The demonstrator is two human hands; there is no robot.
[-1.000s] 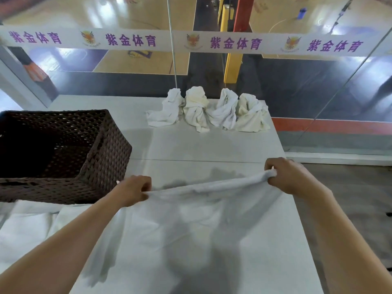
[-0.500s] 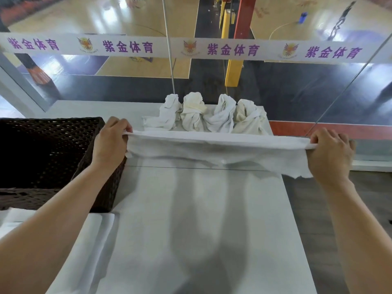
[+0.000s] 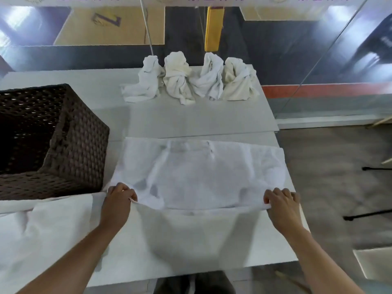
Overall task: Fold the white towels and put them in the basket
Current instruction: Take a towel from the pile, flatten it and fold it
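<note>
Obs.: flat white rectangular cloth towel lies spread on the pale grey table, directly ahead of both hands.

Left hand: fingers curled, pinching the near-left corner of the towel. Right hand: fingers curled, pinching the near-right corner. The near hem runs between the two grips and looks slightly lifted off the surface; the rest of the cloth rests flat.

Key relation: the towel's long axis runs from hand to hand, crosswise to the forearms. Its far edge lies beyond both hands, parallel to the hem held. Neither hand is nearer the cloth; the hold is symmetric.

Judgement: the spread-out step appears done, and the first fold is due. With this hold, the natural fold carries the near hem away from the body onto the far edge, both hands travelling together so the corners meet squarely.

Dark brown woven wicker basket: beyond and outboard of the left hand, just beside the towel's left edge. The left hand is the nearer one for delivery.

Four bunched white cloth towels: in a row well beyond both hands, not yet folded.

Loose white sheet: outboard of the left forearm.
</note>
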